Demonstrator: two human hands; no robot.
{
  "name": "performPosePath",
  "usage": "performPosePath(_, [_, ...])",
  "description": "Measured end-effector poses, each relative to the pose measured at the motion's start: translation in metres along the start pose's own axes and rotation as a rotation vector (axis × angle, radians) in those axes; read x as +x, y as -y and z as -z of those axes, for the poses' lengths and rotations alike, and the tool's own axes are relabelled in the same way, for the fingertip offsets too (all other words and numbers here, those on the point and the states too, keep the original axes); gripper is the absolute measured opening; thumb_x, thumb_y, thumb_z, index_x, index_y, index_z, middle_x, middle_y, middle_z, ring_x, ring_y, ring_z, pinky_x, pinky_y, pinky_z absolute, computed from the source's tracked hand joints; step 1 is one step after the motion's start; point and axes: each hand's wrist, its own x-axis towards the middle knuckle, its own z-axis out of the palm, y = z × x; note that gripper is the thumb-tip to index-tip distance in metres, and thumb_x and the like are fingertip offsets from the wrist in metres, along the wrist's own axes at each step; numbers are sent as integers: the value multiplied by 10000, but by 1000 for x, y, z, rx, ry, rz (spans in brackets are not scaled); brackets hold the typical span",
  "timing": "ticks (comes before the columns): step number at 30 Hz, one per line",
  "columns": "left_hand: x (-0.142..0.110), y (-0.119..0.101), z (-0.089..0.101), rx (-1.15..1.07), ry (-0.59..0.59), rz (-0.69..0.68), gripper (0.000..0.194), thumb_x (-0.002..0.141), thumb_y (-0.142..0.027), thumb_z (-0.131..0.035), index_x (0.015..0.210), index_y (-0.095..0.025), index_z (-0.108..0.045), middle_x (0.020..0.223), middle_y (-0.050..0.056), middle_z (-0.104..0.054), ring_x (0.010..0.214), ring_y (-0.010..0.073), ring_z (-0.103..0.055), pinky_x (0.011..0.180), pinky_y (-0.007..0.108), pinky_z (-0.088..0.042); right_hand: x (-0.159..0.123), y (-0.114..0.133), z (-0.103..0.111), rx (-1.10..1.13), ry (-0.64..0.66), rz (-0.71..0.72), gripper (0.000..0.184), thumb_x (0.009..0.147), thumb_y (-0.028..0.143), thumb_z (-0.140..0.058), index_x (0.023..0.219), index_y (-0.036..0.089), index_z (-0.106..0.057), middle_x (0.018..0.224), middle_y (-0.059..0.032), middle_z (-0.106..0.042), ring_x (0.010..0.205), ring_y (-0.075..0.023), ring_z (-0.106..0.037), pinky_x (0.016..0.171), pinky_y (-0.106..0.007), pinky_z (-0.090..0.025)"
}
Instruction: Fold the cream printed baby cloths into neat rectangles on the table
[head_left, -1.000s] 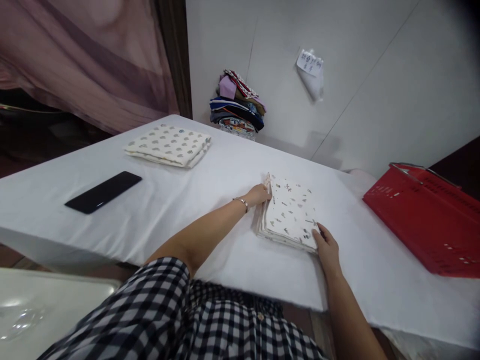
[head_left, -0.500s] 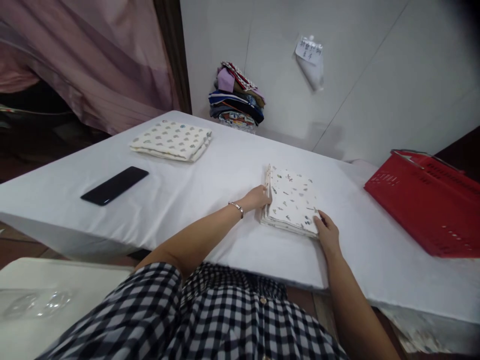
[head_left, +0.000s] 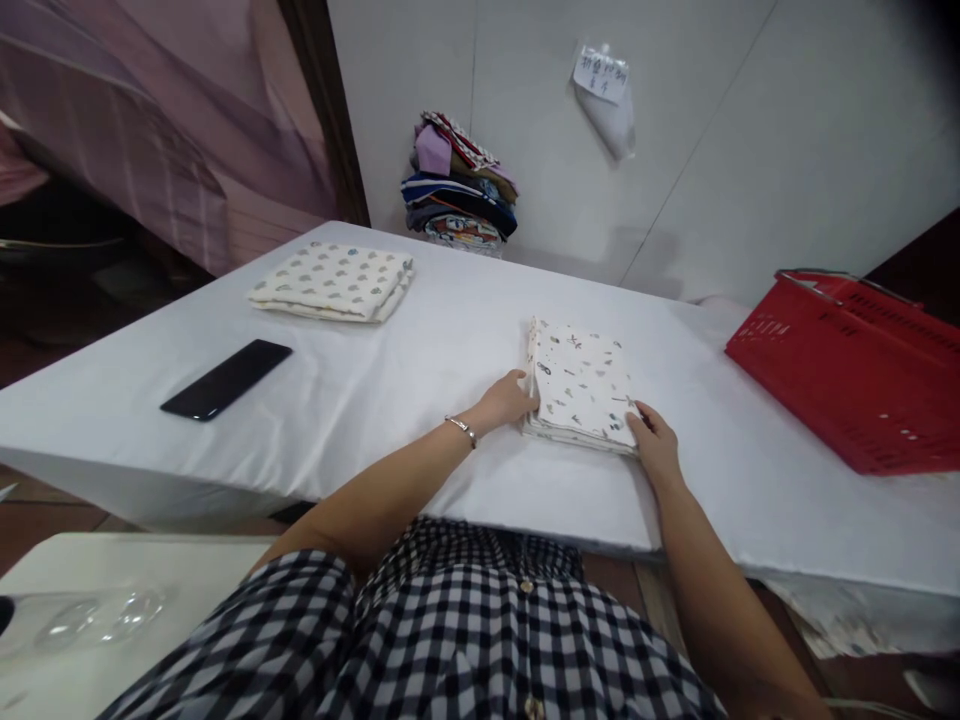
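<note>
A folded cream cloth with small dark prints lies on the white-covered table. My left hand, with a thin bracelet on the wrist, rests against the cloth's left edge, fingers curled onto it. At the cloth's near right corner my right hand grips the corner, the thumb on top. A second folded cloth with grey spots lies at the far left of the table, away from both hands.
A black phone lies on the table's left side. A red plastic basket sits at the right. A stack of colourful folded fabrics leans at the wall. A paper note hangs on the wall.
Both hands have slid the printed cloth slightly toward me along the table. The view has shifted a little.
</note>
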Motion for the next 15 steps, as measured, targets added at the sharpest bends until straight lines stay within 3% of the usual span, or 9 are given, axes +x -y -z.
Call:
performPosePath(11, [-9, 12, -8, -137, -2, -14, 626, 705, -153, -595, 1290, -130, -371, 672, -26, -562, 568, 104, -526, 476, 188, -378, 0, 0, -1, 13, 4, -16, 579, 680, 513, -610, 1148, 173, -635, 1089, -73, -641, 967, -221, -564, 905, -376, -416])
performPosePath(13, [-9, 12, -10, -138, -51, -16, 575, 720, -177, -595, 1259, -144, -397, 716, -13, -589, 582, 105, -535, 488, 192, -385, -1, 1, -1, 6, 7, -18, 584, 684, 520, -604, 1148, 167, -635, 1082, -77, -644, 965, -225, -566, 898, -375, -420])
performPosePath(15, [-8, 10, -11, -102, -174, -25, 430, 749, -226, -586, 1160, -173, -470, 790, 2, -616, 618, 102, -549, 529, 196, -397, -1, 1, -1, 7, 10, -11, 586, 687, 526, -601, 1146, 164, -636, 1080, -80, -645, 967, -230, -567, 899, -377, -419])
